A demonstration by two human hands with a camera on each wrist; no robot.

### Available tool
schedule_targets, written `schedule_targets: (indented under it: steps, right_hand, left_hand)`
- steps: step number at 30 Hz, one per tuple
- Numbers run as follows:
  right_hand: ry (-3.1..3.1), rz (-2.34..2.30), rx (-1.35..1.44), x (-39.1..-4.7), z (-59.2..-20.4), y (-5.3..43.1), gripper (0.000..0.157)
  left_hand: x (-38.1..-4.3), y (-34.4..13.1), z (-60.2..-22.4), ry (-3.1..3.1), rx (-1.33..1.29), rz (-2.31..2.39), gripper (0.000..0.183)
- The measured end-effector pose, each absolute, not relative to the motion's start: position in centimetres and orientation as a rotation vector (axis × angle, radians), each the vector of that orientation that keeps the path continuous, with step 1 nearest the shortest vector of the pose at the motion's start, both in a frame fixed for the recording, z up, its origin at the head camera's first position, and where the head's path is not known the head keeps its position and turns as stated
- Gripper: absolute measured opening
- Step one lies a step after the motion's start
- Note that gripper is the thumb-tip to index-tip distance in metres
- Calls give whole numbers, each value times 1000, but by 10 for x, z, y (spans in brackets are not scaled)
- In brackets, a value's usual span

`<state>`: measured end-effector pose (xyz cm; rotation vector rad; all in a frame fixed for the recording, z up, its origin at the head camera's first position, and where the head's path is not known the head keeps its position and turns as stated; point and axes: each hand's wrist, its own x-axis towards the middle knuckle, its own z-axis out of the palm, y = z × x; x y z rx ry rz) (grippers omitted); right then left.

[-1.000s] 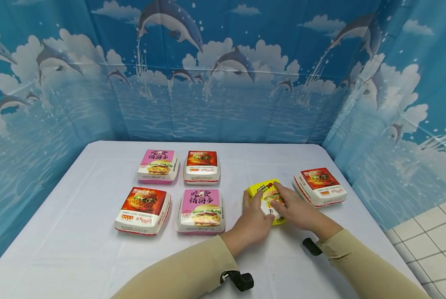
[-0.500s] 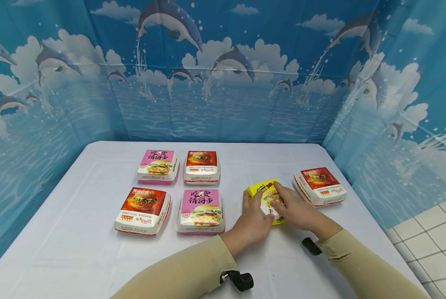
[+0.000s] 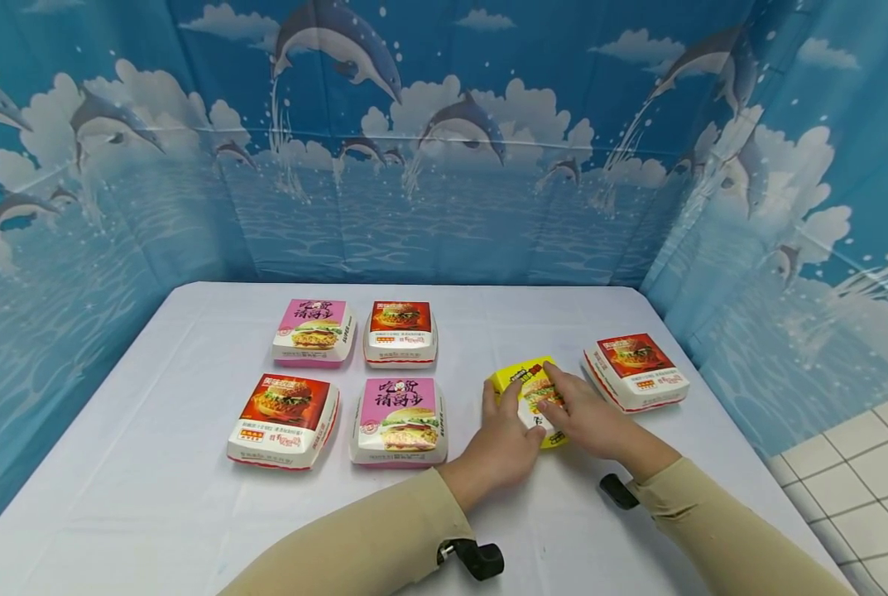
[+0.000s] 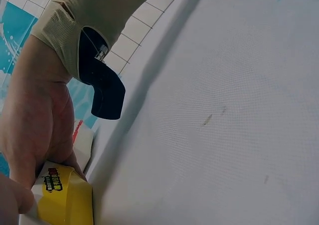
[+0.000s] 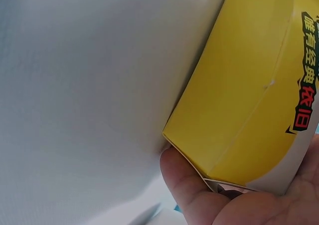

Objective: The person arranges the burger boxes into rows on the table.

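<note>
Both hands are on a yellow-and-white burger box (image 3: 535, 389) lying on the table, right of centre in the head view. My left hand (image 3: 505, 445) holds its left side, with fingers spread over the top and down the edge. On the opposite side my right hand (image 3: 591, 418) grips the box, fingertips at its far corner. In the left wrist view the right hand (image 4: 37, 120) reaches down around the yellow burger box (image 4: 72, 200). The right wrist view shows the yellow wall of the burger box (image 5: 234, 95) close up, with curled fingers (image 5: 187, 185) along its lower edge.
A red-and-white burger box (image 3: 636, 372) sits right of the right hand. To the left are two pink boxes (image 3: 399, 418), (image 3: 314, 331) and two red ones (image 3: 283, 418), (image 3: 402, 331). The white-covered table (image 3: 153, 463) meets a blue dolphin-print curtain (image 3: 444, 207).
</note>
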<state>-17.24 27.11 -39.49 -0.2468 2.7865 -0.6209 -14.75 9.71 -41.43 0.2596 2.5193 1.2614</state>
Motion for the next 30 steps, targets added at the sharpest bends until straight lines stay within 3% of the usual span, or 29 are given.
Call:
schedule_targets:
  steps: [14, 30]
  right_hand:
    - [2811, -738, -231, -171, -393, 271, 82]
    - [2900, -877, -218, -172, -353, 262, 77]
  left_hand:
    - [-150, 97, -402, 2468, 244, 1292, 78]
    - [-165, 88, -356, 2490, 322, 1312, 72]
